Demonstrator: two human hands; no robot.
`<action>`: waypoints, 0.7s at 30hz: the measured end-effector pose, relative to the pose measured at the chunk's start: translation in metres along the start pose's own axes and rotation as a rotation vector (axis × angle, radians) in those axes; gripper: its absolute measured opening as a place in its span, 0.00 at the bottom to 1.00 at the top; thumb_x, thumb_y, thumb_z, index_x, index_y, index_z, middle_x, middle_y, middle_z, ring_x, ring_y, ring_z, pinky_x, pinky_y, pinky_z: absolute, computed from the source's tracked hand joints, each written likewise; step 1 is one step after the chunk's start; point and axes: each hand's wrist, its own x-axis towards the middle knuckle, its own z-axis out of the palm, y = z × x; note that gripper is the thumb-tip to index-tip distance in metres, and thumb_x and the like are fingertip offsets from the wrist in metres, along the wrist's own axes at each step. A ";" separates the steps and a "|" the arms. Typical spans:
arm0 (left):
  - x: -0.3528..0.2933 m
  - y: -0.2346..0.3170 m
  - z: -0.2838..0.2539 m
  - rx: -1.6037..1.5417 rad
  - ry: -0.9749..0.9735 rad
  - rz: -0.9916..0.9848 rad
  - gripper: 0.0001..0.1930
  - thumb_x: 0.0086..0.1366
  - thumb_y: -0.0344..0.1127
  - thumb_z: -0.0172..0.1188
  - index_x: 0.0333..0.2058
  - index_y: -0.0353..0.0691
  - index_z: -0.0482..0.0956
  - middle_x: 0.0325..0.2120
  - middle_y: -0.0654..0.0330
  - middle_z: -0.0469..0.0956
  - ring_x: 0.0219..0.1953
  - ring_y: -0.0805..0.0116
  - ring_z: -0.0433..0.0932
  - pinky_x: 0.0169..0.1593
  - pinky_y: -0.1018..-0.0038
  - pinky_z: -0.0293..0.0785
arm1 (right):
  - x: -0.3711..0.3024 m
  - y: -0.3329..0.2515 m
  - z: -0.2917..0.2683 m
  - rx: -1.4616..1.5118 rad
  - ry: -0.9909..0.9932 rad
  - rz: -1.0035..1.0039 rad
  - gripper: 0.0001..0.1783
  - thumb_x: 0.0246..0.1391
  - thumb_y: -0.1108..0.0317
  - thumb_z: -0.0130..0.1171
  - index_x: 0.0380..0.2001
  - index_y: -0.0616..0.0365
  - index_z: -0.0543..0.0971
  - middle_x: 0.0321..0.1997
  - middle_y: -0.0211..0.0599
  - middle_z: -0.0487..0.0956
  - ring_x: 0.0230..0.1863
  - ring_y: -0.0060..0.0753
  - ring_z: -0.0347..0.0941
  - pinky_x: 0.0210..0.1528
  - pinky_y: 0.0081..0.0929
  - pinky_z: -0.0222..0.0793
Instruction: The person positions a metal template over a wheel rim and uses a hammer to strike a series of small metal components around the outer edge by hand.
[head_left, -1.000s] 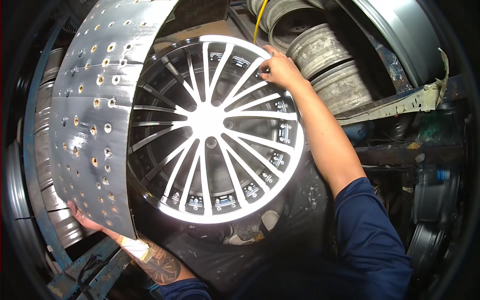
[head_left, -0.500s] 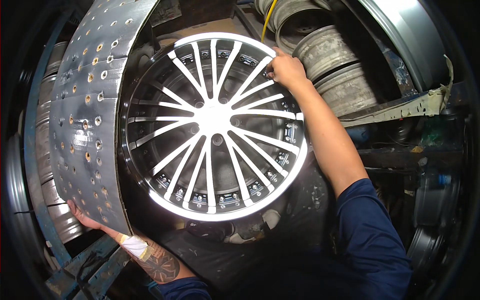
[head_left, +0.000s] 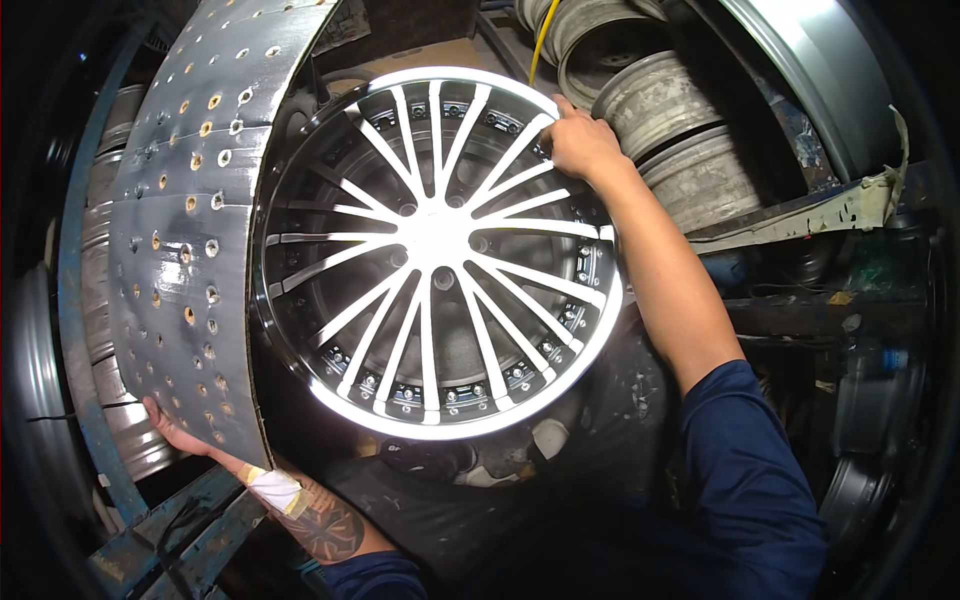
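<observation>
A multi-spoke alloy wheel rim (head_left: 435,235) with bright machined spokes and a black inner barrel faces up in the middle. My right hand (head_left: 585,142) grips its outer lip at the upper right, fingers curled over the edge. To its left stands a bent grey panel (head_left: 180,300), punched with several small holes, its edge close beside the wheel. My left hand (head_left: 175,430) holds this panel at its lower left edge; part of the fingers is hidden behind it. A white pad is taped on my left wrist.
Worn bare rims (head_left: 690,140) are stacked at the upper right, by a large silver rim (head_left: 820,70). More rims (head_left: 130,420) sit behind a blue metal frame (head_left: 72,300) on the left. A yellow hose (head_left: 543,42) hangs at the top. Dark shelving (head_left: 800,318) lies to the right.
The wheel, the panel and my hands appear slightly farther right in the picture, and the background has shifted a little too. Both hands keep their holds.
</observation>
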 end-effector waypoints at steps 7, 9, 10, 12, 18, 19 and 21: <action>0.004 -0.002 0.000 0.094 0.215 0.096 0.23 0.71 0.43 0.49 0.58 0.33 0.70 0.57 0.49 0.74 0.56 0.56 0.74 0.62 0.57 0.66 | -0.013 -0.006 -0.008 -0.104 -0.075 0.024 0.19 0.51 0.71 0.56 0.46 0.47 0.85 0.78 0.36 0.50 0.70 0.45 0.60 0.65 0.51 0.61; 0.006 -0.004 0.003 0.114 0.276 0.152 0.23 0.71 0.43 0.49 0.58 0.33 0.70 0.56 0.49 0.74 0.56 0.56 0.74 0.62 0.57 0.66 | -0.015 -0.007 -0.011 -0.092 -0.092 0.034 0.24 0.47 0.75 0.57 0.47 0.40 0.86 0.79 0.34 0.47 0.71 0.45 0.58 0.66 0.50 0.61; 0.006 -0.009 0.005 0.149 0.320 0.180 0.23 0.71 0.43 0.49 0.58 0.33 0.70 0.55 0.49 0.74 0.56 0.56 0.74 0.61 0.57 0.67 | -0.017 -0.008 -0.013 -0.080 -0.087 0.024 0.24 0.47 0.75 0.57 0.47 0.40 0.86 0.79 0.34 0.47 0.71 0.44 0.59 0.66 0.49 0.62; 0.008 -0.018 0.012 0.185 0.360 0.227 0.24 0.70 0.43 0.50 0.58 0.33 0.70 0.55 0.49 0.74 0.56 0.55 0.74 0.61 0.57 0.67 | -0.019 -0.008 -0.015 -0.048 -0.097 0.017 0.24 0.47 0.74 0.58 0.47 0.38 0.86 0.79 0.33 0.47 0.71 0.43 0.59 0.65 0.48 0.63; 0.016 -0.038 0.031 0.050 0.273 0.176 0.29 0.68 0.47 0.50 0.61 0.34 0.66 0.58 0.47 0.71 0.58 0.49 0.72 0.62 0.52 0.66 | -0.023 -0.011 -0.031 0.038 -0.050 0.034 0.24 0.47 0.74 0.57 0.48 0.38 0.85 0.78 0.34 0.51 0.71 0.43 0.59 0.67 0.46 0.60; 0.017 -0.038 0.032 0.064 0.272 0.210 0.29 0.68 0.47 0.50 0.61 0.34 0.66 0.58 0.47 0.71 0.58 0.49 0.72 0.62 0.52 0.66 | -0.025 -0.012 -0.038 -0.007 0.084 0.000 0.21 0.50 0.72 0.56 0.46 0.42 0.86 0.75 0.37 0.59 0.65 0.45 0.68 0.64 0.42 0.65; 0.017 -0.036 0.034 -0.010 0.291 0.176 0.29 0.68 0.47 0.50 0.61 0.34 0.67 0.57 0.47 0.72 0.58 0.50 0.72 0.61 0.52 0.67 | -0.023 -0.015 -0.061 0.070 0.376 -0.027 0.15 0.52 0.67 0.56 0.42 0.46 0.86 0.66 0.38 0.71 0.54 0.45 0.77 0.56 0.40 0.72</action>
